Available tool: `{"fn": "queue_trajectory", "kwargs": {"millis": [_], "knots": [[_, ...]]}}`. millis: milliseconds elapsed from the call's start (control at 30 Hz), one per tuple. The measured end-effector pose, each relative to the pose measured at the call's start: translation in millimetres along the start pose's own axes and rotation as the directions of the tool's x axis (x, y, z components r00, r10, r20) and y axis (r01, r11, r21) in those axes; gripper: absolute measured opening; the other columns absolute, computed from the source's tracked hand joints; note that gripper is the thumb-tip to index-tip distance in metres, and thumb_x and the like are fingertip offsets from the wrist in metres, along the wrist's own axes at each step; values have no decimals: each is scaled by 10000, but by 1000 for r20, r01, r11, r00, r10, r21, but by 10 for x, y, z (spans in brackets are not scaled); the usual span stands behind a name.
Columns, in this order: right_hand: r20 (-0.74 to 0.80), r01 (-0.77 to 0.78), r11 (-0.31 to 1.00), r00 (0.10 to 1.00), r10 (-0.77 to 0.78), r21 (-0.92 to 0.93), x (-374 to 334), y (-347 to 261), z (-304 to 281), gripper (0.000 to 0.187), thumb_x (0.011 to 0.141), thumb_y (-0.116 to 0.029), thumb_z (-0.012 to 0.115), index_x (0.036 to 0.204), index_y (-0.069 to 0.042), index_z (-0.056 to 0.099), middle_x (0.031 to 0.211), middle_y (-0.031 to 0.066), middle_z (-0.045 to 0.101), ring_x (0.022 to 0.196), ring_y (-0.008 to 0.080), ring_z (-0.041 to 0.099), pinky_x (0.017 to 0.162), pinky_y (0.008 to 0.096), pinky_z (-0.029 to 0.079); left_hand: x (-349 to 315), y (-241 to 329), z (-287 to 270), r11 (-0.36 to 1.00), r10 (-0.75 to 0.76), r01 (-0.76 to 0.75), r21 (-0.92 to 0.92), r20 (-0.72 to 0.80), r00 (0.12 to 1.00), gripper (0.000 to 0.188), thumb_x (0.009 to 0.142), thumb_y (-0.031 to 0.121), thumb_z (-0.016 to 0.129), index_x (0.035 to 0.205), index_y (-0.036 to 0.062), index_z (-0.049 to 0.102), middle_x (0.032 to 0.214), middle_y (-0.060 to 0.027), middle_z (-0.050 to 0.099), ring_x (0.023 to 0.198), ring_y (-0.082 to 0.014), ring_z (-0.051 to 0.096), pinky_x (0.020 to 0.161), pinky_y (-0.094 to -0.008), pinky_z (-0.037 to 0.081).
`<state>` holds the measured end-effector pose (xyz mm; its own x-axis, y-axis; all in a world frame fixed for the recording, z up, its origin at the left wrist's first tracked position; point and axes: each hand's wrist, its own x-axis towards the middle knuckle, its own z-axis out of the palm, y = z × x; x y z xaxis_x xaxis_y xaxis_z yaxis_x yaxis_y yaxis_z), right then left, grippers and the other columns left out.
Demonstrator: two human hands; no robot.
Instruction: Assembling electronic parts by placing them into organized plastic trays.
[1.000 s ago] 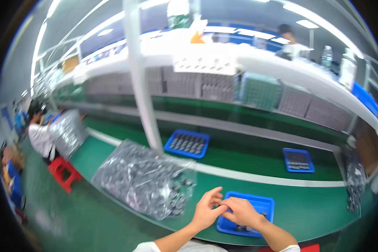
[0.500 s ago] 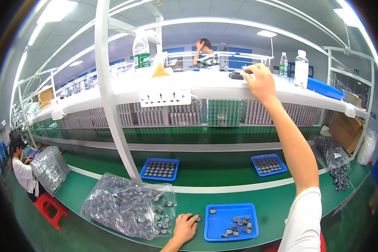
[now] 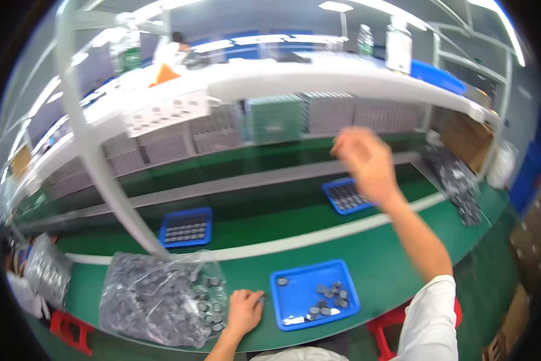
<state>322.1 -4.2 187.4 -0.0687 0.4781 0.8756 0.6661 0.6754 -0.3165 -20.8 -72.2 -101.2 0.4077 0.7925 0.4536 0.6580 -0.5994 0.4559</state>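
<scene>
My left hand (image 3: 244,308) rests low over the green bench, closed at the fingertips around a small dark round part (image 3: 261,298). Left of it lies a clear plastic bag (image 3: 153,295) full of similar dark round parts, some spilling from its open side. On its right is a blue tray (image 3: 306,319) with one part near the upper left corner and a loose group of parts (image 3: 330,295) toward the right. My right hand (image 3: 369,165) is raised in the air in front of the shelf, smeared by motion; whether it holds anything cannot be made out.
Two blue trays filled with parts, left (image 3: 186,227) and right (image 3: 341,195), sit on the green strip beyond the bench. A white post (image 3: 105,174) rises behind the bag. Bottles, a power strip (image 3: 168,112) and a blue bin (image 3: 436,76) are at the shelf above.
My right hand has come down and away from the dark object on the shelf. The view has shifted; my left hand stays between bag and tray with the round part at its fingertips.
</scene>
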Motion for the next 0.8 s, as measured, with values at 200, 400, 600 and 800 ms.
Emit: {"fn": "queue_trajectory", "kwargs": {"millis": [200,400,600,800], "knots": [[911,-126,991,401,96,-49,-2468,-82,360,468,864,-318,723,1250,-62,655,1329,203,575,1204,392,552,1024,496,450,-75,-31,-70,997,-67,65,-31,-39,997,318,739,50,774,1018,17,625,983,-174,598,941,-387,555,831,-467,459],[769,-111,977,603,211,-181,-2759,-35,381,236,851,-169,713,1077,-101,714,1255,157,615,1105,362,583,940,476,452,148,-29,-14,997,-48,54,-62,98,994,366,821,94,764,1176,61,684,1047,-148,602,997,-354,557,886,-443,468],[665,-154,982,724,185,-106,-2521,130,366,275,788,-46,773,1055,-31,713,1108,118,658,1010,319,605,890,428,493,192,44,-58,973,-156,166,-162,71,985,382,807,23,746,1182,56,680,1091,-120,627,1002,-324,580,869,-416,493],[675,-118,989,723,145,-86,-2465,196,765,238,764,-49,805,951,-26,658,1000,93,644,972,314,598,826,402,502,115,91,19,960,-265,270,-80,65,962,304,796,27,768,1081,43,663,1091,-103,660,1017,-316,613,851,-417,512]]}}
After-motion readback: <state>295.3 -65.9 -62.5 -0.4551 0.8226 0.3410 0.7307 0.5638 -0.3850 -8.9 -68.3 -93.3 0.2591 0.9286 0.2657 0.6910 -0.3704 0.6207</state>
